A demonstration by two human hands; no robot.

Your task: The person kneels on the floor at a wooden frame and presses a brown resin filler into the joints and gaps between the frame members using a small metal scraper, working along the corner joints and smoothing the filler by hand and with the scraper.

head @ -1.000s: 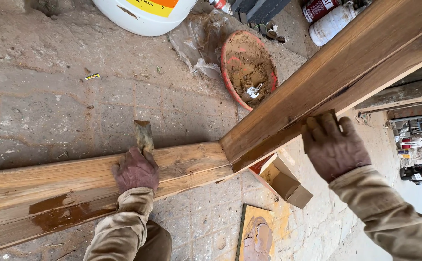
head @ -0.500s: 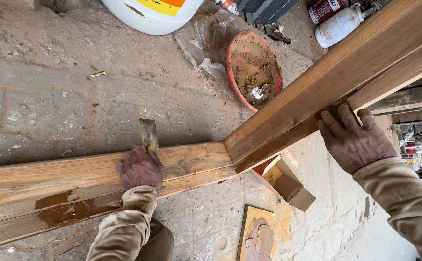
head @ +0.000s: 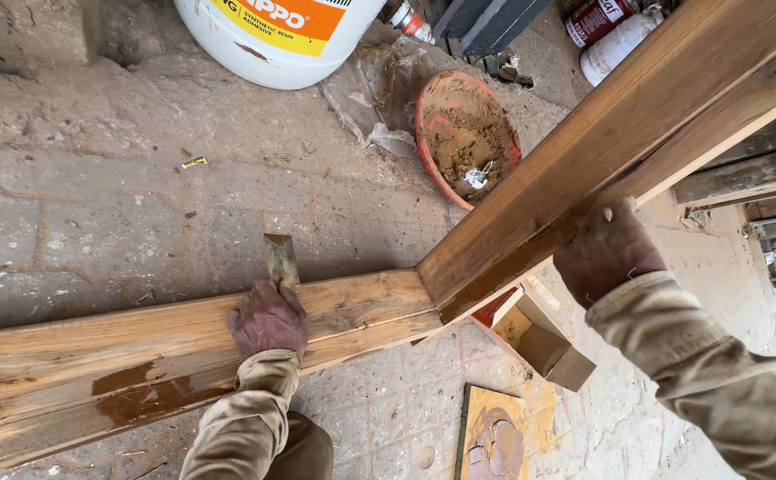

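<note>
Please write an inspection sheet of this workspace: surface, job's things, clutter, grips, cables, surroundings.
Surface: dusty paved floor.
Job's things: lower beam with a wet stain; upper beam meets it at a corner; flat tool.
Clutter: white bucket, red bowl of brown paste, plastic sheet, cardboard box, stained board, cans.
Grips: left hand on the lower beam, holding the flat tool; right hand grips the upper beam.
Cables: nothing seen.
Surroundings: more timber at right.

White bucket [head: 272,40] and wooden beams [head: 637,133] run off frame.
</note>
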